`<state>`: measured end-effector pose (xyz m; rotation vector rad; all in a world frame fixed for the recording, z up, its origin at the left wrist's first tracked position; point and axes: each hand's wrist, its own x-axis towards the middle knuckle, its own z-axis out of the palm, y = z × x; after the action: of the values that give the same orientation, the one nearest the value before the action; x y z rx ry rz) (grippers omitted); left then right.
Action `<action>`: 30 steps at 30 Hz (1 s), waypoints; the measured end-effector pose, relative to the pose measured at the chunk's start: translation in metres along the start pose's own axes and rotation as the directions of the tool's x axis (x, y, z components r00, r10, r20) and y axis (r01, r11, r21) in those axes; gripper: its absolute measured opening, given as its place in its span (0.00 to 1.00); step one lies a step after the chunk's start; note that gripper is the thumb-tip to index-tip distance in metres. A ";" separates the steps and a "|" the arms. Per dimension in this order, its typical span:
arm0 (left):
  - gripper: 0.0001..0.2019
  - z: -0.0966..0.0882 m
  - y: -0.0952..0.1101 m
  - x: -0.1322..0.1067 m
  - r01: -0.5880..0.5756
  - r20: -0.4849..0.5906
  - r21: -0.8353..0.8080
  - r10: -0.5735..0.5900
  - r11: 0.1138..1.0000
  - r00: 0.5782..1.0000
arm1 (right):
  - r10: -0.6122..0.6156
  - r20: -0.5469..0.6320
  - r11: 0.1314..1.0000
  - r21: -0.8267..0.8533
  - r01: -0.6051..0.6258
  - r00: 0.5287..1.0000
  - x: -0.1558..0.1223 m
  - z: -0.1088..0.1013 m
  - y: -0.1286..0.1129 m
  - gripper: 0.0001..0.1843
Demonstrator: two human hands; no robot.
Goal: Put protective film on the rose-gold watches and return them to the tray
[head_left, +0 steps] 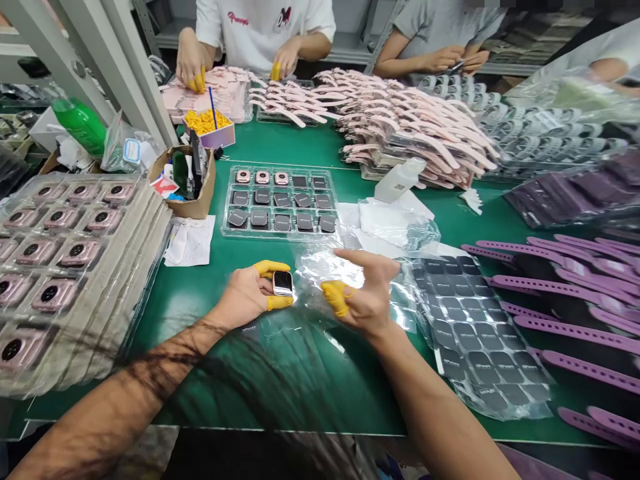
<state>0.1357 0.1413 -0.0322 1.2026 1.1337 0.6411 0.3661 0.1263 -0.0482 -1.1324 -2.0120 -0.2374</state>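
Observation:
My left hand (255, 293), with yellow finger cots, grips a smartwatch case (283, 283) by its edges, its dark face up. To its right, my right hand (365, 290) has the index finger stretched out and the yellow-covered thumb apart from it; nothing shows between them. Crumpled clear plastic (320, 267) lies under and beside that hand. Beyond both hands sits a clear compartment tray (225, 230). Some pink watch cases (263, 177) lie in its back row, and dark square film pieces (283, 222) cover most other compartments. A sheet of dark square films (470, 333) lies at right.
Stacked trays of pink watch cases (60, 253) rise at left. Behind them stand a cardboard box (203, 200) and a box of yellow finger cots (220, 137). A white bottle (400, 180), pink straps (400, 120) and purple straps (575, 333) lie rightward. Co-workers (265, 33) work opposite.

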 end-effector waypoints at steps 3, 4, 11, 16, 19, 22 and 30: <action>0.32 0.000 0.003 0.000 0.035 -0.007 -0.008 -0.035 0.999 0.999 | 0.313 -0.237 0.936 -0.087 -0.341 0.920 0.001 -0.009 0.034 0.12; 0.33 0.000 0.004 0.000 0.034 -0.012 -0.016 -0.035 0.999 0.999 | 0.416 -0.248 0.879 -0.138 -0.457 0.875 0.001 -0.011 0.047 0.12; 0.33 -0.001 0.002 0.007 0.035 -0.014 -0.093 -0.036 0.995 0.999 | 0.662 0.028 0.681 -0.442 -0.584 0.749 -0.004 -0.009 0.086 0.10; 0.32 -0.001 -0.004 0.011 0.017 -0.015 -0.072 -0.018 0.997 1.000 | 0.589 -0.182 0.674 -0.426 -0.603 0.787 0.002 -0.015 0.070 0.12; 0.29 -0.001 -0.006 0.011 0.006 -0.021 -0.046 -0.007 0.999 1.000 | 0.592 -0.223 0.647 -0.442 -0.621 0.775 0.000 -0.016 0.070 0.12; 0.28 -0.001 -0.005 0.009 -0.003 -0.014 -0.030 0.002 1.000 1.000 | 0.637 -0.248 0.533 -0.542 -0.650 0.730 -0.007 -0.020 0.082 0.12; 0.27 -0.002 -0.004 0.010 -0.003 0.004 -0.045 0.003 0.999 1.000 | 0.093 -0.623 0.759 -0.461 -0.460 0.777 0.008 -0.052 0.073 0.16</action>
<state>0.1370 0.1493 -0.0396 1.1670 1.1080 0.6630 0.4499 0.1479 -0.0230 -1.5168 -1.2048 -0.9835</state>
